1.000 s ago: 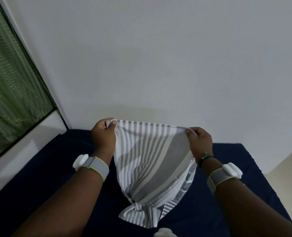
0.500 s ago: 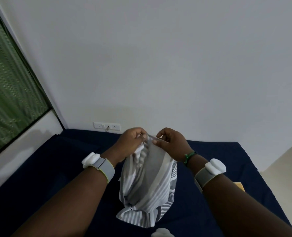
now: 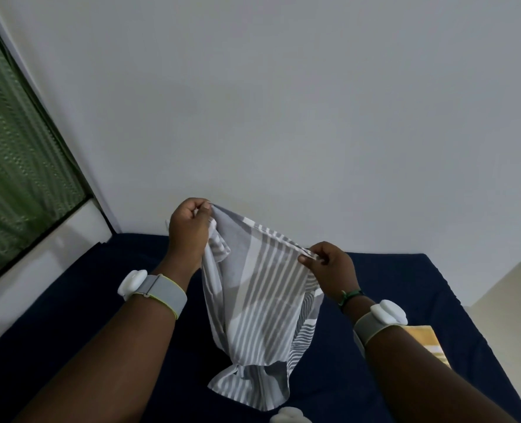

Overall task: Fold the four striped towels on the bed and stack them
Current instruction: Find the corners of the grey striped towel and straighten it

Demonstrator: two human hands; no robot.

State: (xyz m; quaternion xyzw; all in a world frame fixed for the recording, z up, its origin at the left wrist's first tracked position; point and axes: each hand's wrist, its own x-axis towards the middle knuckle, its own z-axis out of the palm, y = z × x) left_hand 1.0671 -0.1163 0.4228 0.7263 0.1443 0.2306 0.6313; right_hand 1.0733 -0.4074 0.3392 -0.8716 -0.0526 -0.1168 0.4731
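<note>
A grey and white striped towel (image 3: 259, 303) hangs in the air above the dark blue bed (image 3: 79, 303). My left hand (image 3: 189, 227) pinches its upper left corner, raised higher. My right hand (image 3: 329, 267) pinches the top edge further right and lower. The towel sags between them and its bunched lower end touches the bed. A folded yellow striped towel (image 3: 427, 343) lies on the bed at the right, partly hidden by my right forearm.
A white wall (image 3: 283, 102) rises behind the bed. A green curtain (image 3: 15, 154) covers the window at the left, above a white ledge (image 3: 33, 264). A small white object (image 3: 286, 416) peeks in at the bottom edge.
My hands met at the towel's top half a second ago. Now they have spread apart again, the left one raised, the right one lower, stretching the doubled towel between them.
</note>
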